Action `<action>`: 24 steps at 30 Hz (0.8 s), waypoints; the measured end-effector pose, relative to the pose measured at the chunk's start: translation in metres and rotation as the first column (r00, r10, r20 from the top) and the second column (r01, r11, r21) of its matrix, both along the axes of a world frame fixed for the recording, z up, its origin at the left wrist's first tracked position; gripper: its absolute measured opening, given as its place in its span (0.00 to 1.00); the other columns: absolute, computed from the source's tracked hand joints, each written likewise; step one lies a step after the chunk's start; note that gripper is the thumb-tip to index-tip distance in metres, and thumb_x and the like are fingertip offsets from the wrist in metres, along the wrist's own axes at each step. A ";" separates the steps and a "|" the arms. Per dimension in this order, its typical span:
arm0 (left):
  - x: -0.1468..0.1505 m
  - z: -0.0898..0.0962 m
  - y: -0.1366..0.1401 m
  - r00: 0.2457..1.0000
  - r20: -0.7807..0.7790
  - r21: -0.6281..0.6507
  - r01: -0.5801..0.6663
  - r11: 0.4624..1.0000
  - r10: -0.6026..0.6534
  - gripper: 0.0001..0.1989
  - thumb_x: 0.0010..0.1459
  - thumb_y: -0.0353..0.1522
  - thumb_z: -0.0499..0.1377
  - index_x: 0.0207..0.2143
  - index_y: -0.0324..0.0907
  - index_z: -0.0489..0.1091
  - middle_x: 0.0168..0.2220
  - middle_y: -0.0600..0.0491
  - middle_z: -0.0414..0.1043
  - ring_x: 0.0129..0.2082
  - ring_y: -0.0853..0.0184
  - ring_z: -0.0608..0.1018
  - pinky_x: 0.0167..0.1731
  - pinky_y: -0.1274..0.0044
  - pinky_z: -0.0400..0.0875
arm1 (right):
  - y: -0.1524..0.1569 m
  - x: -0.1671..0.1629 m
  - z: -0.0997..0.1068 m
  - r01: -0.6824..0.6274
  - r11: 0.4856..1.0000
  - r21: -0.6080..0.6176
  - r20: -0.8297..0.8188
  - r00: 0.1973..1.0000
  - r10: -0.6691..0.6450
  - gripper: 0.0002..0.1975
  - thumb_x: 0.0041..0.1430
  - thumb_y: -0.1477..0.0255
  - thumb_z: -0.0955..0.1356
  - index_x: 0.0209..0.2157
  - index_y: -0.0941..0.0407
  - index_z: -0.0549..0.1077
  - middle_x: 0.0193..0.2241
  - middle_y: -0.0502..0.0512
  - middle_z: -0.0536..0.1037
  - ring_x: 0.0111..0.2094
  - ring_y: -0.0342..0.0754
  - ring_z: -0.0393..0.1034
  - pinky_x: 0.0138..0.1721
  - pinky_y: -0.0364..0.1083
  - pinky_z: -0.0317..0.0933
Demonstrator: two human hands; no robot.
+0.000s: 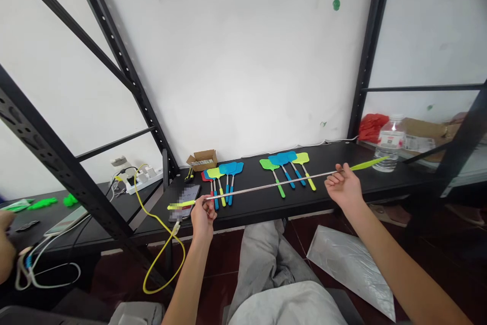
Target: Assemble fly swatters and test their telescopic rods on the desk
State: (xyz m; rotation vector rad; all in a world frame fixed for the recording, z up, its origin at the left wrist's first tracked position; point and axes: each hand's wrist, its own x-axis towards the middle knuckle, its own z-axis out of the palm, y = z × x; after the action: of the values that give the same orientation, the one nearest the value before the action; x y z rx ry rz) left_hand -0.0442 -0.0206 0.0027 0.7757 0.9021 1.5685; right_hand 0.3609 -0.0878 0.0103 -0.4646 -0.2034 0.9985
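Stretched out between my hands is a yellow-green fly swatter (262, 187) with a long, thin metal telescopic rod. My left hand (203, 216) grips it near the yellow handle end, over the table's left part. Farther right, my right hand (342, 184) pinches the rod close to the head, which is seen nearly edge-on. Behind the rod lie two fanned groups of shorter swatters: a left group (227, 168) in red, yellow and blue, and a right group (283, 158) in green, blue and yellow.
A phone (188, 195) with a yellow cable (150, 213) lies left on the black table (251, 216). A small cardboard box (202, 159) stands behind it. At right are a water bottle (391, 140) and red bag (373, 127). Black rack posts (371, 46) flank the table. Another person's hand (5, 244) shows far left.
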 end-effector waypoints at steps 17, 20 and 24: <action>-0.001 0.003 -0.010 0.972 0.221 0.100 0.059 0.993 -0.080 0.23 0.59 0.43 0.51 0.15 0.41 0.58 0.10 0.60 0.48 0.10 0.76 0.53 0.13 0.79 0.49 | 0.000 0.004 -0.001 0.106 0.988 -0.109 0.018 0.994 -0.105 0.18 0.64 0.57 0.62 0.25 0.55 0.65 0.11 0.39 0.47 0.12 0.37 0.44 0.13 0.39 0.48; -0.001 0.003 -0.011 0.969 0.238 0.108 0.036 0.994 -0.061 0.24 0.60 0.43 0.48 0.14 0.42 0.57 0.10 0.60 0.47 0.10 0.75 0.53 0.13 0.79 0.48 | -0.002 0.005 0.000 0.119 0.986 -0.115 0.017 0.993 -0.118 0.22 0.61 0.52 0.62 0.24 0.55 0.64 0.11 0.40 0.48 0.12 0.38 0.45 0.13 0.40 0.48; -0.001 0.003 -0.010 0.971 0.236 0.102 0.015 0.995 -0.039 0.25 0.61 0.42 0.47 0.13 0.42 0.57 0.10 0.59 0.47 0.09 0.75 0.53 0.13 0.78 0.48 | -0.002 0.006 -0.002 0.127 0.989 -0.077 -0.026 0.991 -0.129 0.25 0.61 0.48 0.59 0.22 0.54 0.62 0.10 0.40 0.49 0.11 0.38 0.44 0.13 0.40 0.48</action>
State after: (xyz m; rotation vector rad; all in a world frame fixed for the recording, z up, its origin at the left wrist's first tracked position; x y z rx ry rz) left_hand -0.0455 -0.0306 0.0058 0.6495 0.6398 1.6521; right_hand 0.3667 -0.0897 0.0086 -0.5242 -0.1071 0.8892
